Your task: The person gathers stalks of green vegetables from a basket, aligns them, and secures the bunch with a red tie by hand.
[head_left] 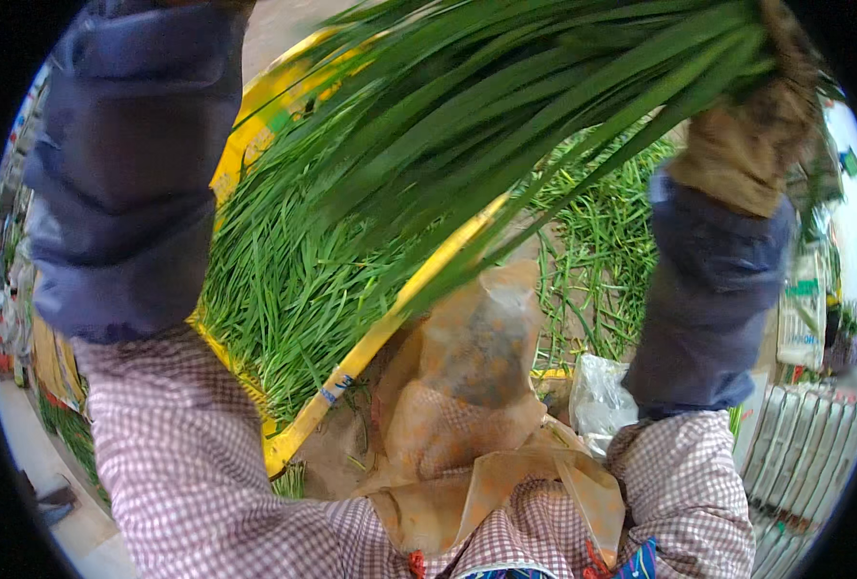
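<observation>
My right hand (779,101), in a worn brown glove, grips a bundle of long flat green leaves (544,108) that look like garlic chives. The bundle fans out to the left across the upper middle and is blurred in places. Below it stands a yellow plastic crate (370,340), filled with more of the same leaves (283,304), lying lengthwise. The bundle hides part of the crate's far side and near rim. My left arm, in a dark blue sleeve cover (132,181), reaches up past the crate's left side; its hand lies beyond the top edge, out of view.
Loose green leaf scraps (602,246) litter the floor right of the crate. A translucent plastic apron (472,362) covers my lap, with a clear plastic bag (602,398) beside it. Ribbed pale crates (808,441) are at the far right, and a brown bag or cardboard (56,362) at left.
</observation>
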### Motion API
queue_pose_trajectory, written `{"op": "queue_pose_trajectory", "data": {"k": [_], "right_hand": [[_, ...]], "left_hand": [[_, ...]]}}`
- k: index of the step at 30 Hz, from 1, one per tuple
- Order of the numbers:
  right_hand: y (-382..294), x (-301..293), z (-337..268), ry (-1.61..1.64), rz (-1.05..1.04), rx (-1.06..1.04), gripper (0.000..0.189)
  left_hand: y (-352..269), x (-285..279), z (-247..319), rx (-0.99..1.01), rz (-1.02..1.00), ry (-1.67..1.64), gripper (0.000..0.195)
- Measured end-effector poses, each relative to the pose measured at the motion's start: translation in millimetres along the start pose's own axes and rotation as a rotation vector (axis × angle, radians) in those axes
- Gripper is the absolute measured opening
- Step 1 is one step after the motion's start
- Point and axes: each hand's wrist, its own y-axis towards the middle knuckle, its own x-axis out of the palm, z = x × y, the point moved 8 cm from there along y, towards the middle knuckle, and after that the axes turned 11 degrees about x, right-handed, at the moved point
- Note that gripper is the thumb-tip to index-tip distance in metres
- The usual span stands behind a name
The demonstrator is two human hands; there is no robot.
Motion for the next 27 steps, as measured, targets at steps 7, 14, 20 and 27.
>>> {"op": "queue_pose_trajectory", "data": {"k": [7,14,20,27], "right_hand": [[-132.4,-85.0,60.6,0.581,0.132,0.662,0.044],[-323.7,-185.3,106.9,0.944,0.516,0.946,0.035],[-420.2,-164.5,122.9,1.03,0.91,1.15,0.035],[-515.7,-131.7,207.3,1.767,1.259,1.095,0.053]], "left_hand": [[-72.7,239.3,-45.8,-0.422,-0.102,-0.504,0.064],[-156.1,381.5,-140.4,-0.911,-0.083,-0.76,0.065],[-171.5,394.8,-196.7,-1.336,-0.116,-0.496,0.049],[-171.8,372.7,-309.7,-1.729,-0.307,-0.029,0.048]]}}
